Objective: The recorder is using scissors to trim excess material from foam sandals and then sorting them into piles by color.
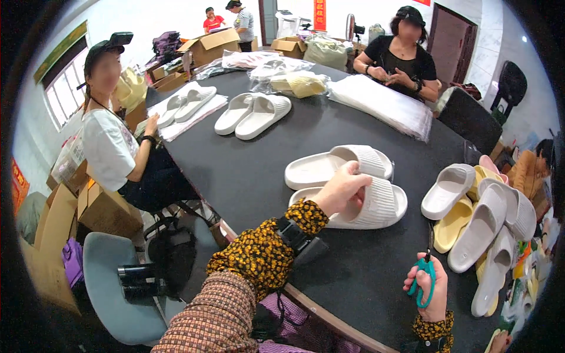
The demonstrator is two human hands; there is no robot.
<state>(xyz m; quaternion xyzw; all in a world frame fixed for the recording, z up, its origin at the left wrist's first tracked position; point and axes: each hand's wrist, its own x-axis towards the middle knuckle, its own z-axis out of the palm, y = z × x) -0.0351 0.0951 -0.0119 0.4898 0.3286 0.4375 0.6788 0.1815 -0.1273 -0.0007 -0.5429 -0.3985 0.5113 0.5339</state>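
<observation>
A pair of white slide sandals lies on the black table in front of me, the far one (318, 166) beside the near one (379, 206), toes to the right. My left hand (344, 191) reaches over the near slide, its fingers closed at the edge of the ribbed strap and partly inside the foot opening. In my right hand (432, 291), at the table's near right, is a pair of scissors (425, 281) with teal handles, its dark blades pointing away from me. Right of the scissors lies a pile of slides, with a light grey one (479, 229) and a yellow one (453, 222).
Another white pair (253, 115) stands farther back on the table (253, 170). Bagged slides (300, 83) and a stack of clear plastic bags (382, 106) lie near the far edge. Co-workers stand at the left and far right. A grey chair (118, 282) is at lower left.
</observation>
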